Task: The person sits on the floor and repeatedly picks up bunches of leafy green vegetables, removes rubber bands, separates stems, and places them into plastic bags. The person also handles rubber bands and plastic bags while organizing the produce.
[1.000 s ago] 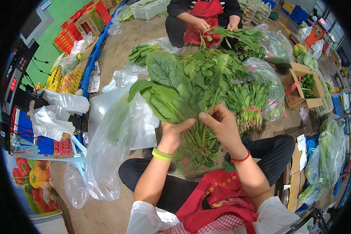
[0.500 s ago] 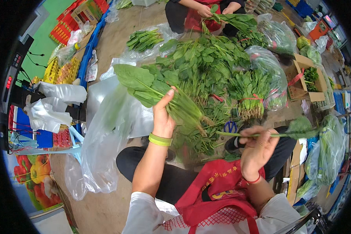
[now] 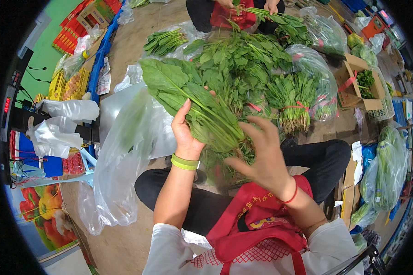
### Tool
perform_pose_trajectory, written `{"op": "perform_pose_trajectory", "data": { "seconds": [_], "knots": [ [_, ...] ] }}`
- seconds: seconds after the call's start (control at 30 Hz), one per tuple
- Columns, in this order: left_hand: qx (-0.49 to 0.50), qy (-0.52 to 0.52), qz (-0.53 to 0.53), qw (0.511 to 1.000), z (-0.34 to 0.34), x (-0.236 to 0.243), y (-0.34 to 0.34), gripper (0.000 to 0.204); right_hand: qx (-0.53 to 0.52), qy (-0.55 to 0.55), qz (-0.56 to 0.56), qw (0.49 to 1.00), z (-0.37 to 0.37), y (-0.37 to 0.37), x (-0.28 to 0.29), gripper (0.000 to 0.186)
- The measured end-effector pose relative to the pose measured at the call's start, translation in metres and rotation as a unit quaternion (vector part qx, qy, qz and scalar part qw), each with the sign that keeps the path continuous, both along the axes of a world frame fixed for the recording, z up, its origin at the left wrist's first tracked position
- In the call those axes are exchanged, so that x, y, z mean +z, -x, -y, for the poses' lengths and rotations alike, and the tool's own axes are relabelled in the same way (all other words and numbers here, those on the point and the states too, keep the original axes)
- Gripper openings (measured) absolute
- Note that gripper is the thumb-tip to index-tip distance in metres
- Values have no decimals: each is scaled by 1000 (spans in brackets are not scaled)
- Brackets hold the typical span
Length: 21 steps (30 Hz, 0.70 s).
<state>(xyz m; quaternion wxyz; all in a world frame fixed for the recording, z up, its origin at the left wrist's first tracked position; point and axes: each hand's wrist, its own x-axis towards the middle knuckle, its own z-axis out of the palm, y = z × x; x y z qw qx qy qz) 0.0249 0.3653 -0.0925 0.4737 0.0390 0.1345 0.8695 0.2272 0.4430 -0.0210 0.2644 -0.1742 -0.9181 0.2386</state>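
My left hand (image 3: 188, 128), with a yellow-green band at the wrist, is closed around a bunch of long-leaved greens (image 3: 179, 85), leaves to the upper left, stems to the lower right. My right hand (image 3: 264, 156), slightly blurred, is open with fingers spread beside the stem ends. Beneath and beyond lies a heap of loose greens (image 3: 243, 59). Behind my right hand, to the upper right, stands a bundle (image 3: 298, 91) tied with red tape.
Another person's hands (image 3: 270, 7) hold greens at the top. Plastic bags (image 3: 119, 174) and a metal sheet (image 3: 110, 114) lie left, beside cluttered racks and egg trays (image 3: 75, 85). An open carton (image 3: 353, 78) and bagged vegetables (image 3: 385, 169) are right. My crossed legs (image 3: 326, 156) frame the near area.
My right hand has moved left toward the bunch in my left hand; the single leafy stalk it held half a second ago is no longer in its fingers.
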Motion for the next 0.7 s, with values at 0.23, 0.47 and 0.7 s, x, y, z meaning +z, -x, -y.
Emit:
{"op": "perform_pose_trajectory", "data": {
  "seconds": [0.23, 0.47, 0.7],
  "knots": [
    [34, 136, 13, 990, -7, 1, -12, 48, -39, -74, 148, 986, 3, 48, -46, 77],
    [37, 305, -232, 923, 4, 0, -10, 56, 44, 404, 38, 913, -38, 35, -56, 46],
    [219, 437, -271, 829, 7, -38, -28, 27, 20, 656, 7, 754, -56, 18, -45, 41]
  ]
}}
